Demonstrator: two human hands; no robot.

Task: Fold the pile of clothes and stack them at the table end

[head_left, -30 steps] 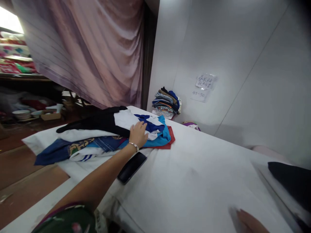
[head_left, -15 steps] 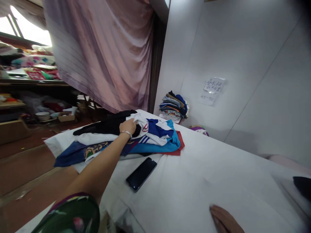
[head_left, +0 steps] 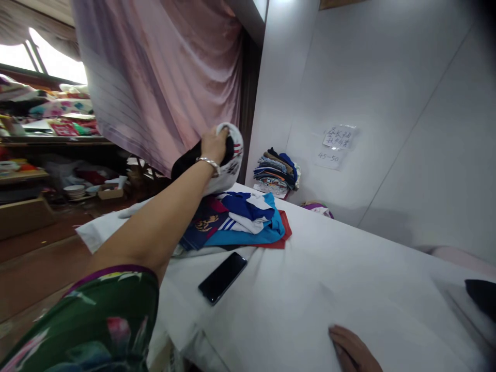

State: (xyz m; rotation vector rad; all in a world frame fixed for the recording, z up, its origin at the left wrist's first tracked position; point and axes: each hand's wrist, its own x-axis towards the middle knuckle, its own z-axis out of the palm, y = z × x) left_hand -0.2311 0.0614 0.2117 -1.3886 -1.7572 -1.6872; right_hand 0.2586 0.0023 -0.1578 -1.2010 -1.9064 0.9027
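Note:
Reaching out over the far left of the table, my left hand (head_left: 214, 146), with a silver bracelet at the wrist, is closed on a bunched black and white garment (head_left: 232, 174). Whether that bundle is one piece or two I cannot tell. Below it lies a loose pile of clothes (head_left: 267, 235) in blue, white, navy and red. A black phone (head_left: 222, 278) lies in front of the pile. At the bottom edge, my right hand (head_left: 354, 350) rests on the white table surface (head_left: 294, 294), fingers stretched out, holding nothing.
A stack of folded clothes (head_left: 276, 170) stands by the wall beyond the table. Handwritten paper notes (head_left: 338, 145) are stuck to the wall. A pink curtain (head_left: 166, 77) hangs behind the pile. Something dark (head_left: 482, 297) lies at the right edge. Shelves with fabrics (head_left: 50, 111) are at left.
My left hand has lifted the black and white garment up off the pile, toward the curtain. More of the navy piece with a gold print shows below. My right hand has stayed nearly still.

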